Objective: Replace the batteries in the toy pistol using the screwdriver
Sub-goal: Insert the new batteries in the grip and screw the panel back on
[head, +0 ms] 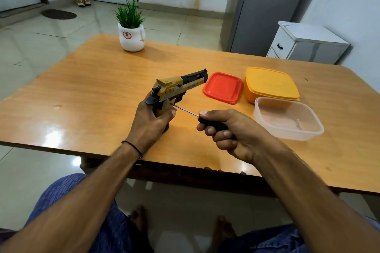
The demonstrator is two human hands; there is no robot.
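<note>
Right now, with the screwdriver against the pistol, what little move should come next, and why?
Probably twist the screwdriver in place, to loosen a screw there. The right hand grips its black handle, and its tip meets the side of the pistol's grip, which the left hand holds. The screw itself is too small to see, and no battery cover looks open yet.

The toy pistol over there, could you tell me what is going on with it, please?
A seated person grips the toy pistol by its handle with the left hand, upright on or just above the wooden table. The right hand holds the screwdriver, its tip set against the side of the grip, seemingly at a screw. A red lid, a closed yellow container and an open clear container sit to the right. No batteries are in sight.
</note>
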